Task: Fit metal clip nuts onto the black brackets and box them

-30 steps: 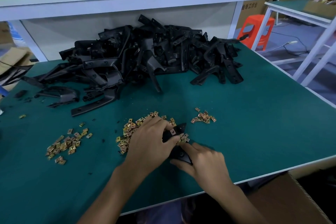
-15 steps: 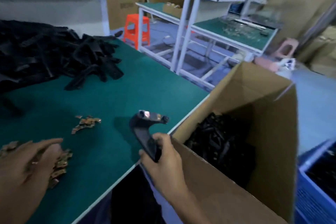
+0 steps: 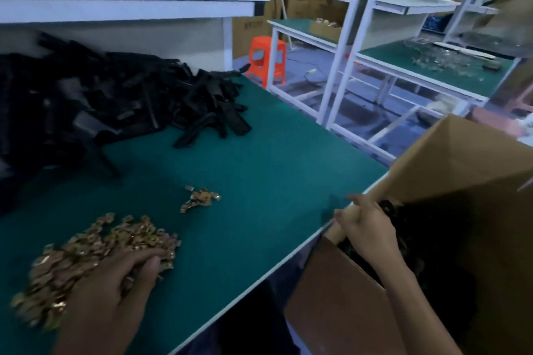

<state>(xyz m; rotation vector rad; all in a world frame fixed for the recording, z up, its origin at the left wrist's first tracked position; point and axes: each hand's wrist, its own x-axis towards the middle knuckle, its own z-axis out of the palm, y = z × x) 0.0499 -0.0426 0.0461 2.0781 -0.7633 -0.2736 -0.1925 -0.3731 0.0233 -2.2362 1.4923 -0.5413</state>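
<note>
Your left hand [image 3: 109, 291] half buried in blurred brass-coloured metal clip nuts [image 3: 95, 242], grip unreadable, your right hand [image 3: 366, 228] at the brown cardboard box [image 3: 467, 170] rim, hold unclear, black plastic brackets [image 3: 427, 239] inside indistinct.

Shiny brass-toned clip nuts [image 3: 115, 242], matt cardboard box [image 3: 467, 170]

Left hand [image 3: 109, 291] showing bare at 7 o'clock, motion-blurred, wrist running off the bottom edge. Right hand [image 3: 366, 228] showing bare at 4 o'clock, slim bare forearm [image 3: 409, 291] trailing toward 5 o'clock. Dark fabric [image 3: 253, 326] showing at 6 o'clock; can't tell whether it's being worn.
</note>
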